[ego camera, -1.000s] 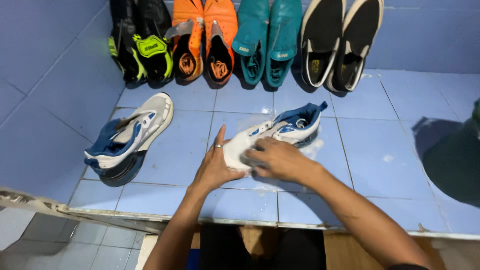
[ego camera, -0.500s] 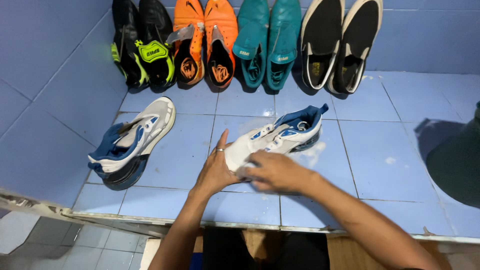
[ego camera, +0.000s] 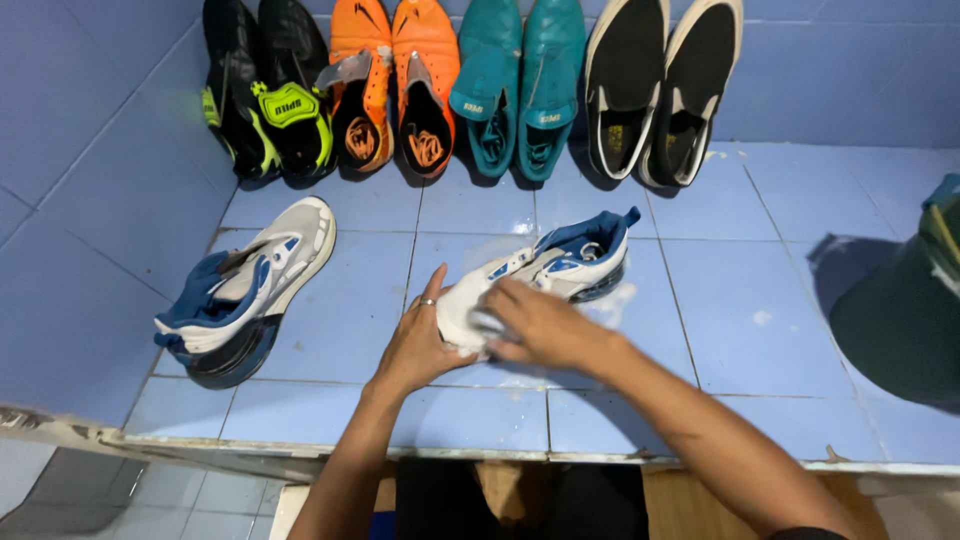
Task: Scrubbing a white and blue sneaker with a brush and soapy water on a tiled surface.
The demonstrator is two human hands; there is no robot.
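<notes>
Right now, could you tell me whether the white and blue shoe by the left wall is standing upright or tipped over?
Tipped. The white and blue shoe leans on its side against the blue wall.

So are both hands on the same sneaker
Yes, the left hand and the right hand both rest on the toe end of the white and blue sneaker on the blue tiles.
</notes>
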